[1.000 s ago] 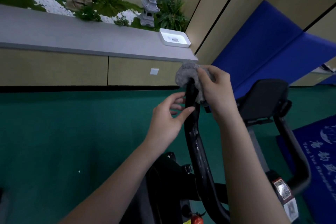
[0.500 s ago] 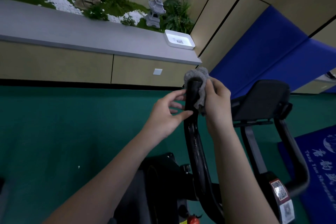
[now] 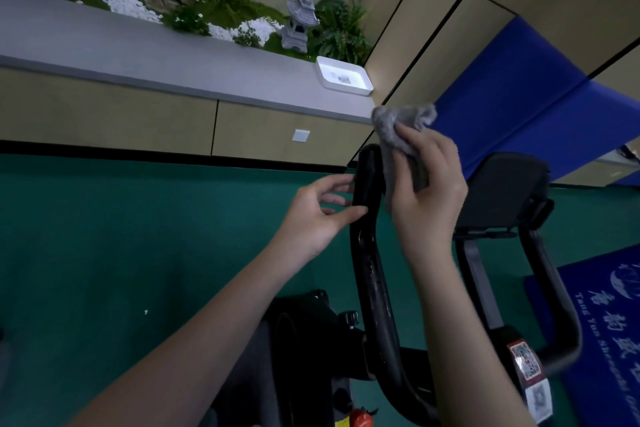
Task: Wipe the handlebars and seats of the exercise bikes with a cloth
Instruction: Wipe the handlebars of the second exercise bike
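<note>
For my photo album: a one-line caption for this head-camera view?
Right hand holds a grey cloth beside the handlebar tip; left hand touches the bar.

Cloth right of handlebar, tray behind
</note>
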A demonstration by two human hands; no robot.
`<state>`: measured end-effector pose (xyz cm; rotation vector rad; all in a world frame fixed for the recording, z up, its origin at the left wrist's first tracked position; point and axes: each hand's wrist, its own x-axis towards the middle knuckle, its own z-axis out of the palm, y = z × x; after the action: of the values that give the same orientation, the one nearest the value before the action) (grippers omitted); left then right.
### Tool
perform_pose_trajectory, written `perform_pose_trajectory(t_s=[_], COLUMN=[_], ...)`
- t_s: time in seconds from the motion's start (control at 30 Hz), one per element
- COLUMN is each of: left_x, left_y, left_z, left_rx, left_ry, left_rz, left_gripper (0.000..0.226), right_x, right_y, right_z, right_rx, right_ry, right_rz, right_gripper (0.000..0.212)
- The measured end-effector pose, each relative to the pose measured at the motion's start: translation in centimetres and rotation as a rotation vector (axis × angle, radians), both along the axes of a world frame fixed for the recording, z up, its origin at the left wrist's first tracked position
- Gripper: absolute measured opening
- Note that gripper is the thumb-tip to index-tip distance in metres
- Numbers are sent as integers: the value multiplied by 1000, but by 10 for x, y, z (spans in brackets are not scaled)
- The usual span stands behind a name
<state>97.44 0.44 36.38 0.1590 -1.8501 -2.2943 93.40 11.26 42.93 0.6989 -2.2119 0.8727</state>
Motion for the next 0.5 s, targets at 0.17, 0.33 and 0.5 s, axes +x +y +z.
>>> perform_pose_trajectory(t_s=[0.17,0.33,0.5], left_x=[5,13,23], left_y=[8,18,23], left_z=[-5,-9,-15], left_rx=[101,207,228], left_ry=[-52,-81,-123], left_rz=[29,62,93], left_gripper=[30,25,27], right_x=[-17,-12,-31], right_y=[18,26,-3], right_z=[5,8,41], right_rx=[366,575,684], right_ry=[40,41,108], right_rz=[274,458,528], right_gripper=[20,15,13])
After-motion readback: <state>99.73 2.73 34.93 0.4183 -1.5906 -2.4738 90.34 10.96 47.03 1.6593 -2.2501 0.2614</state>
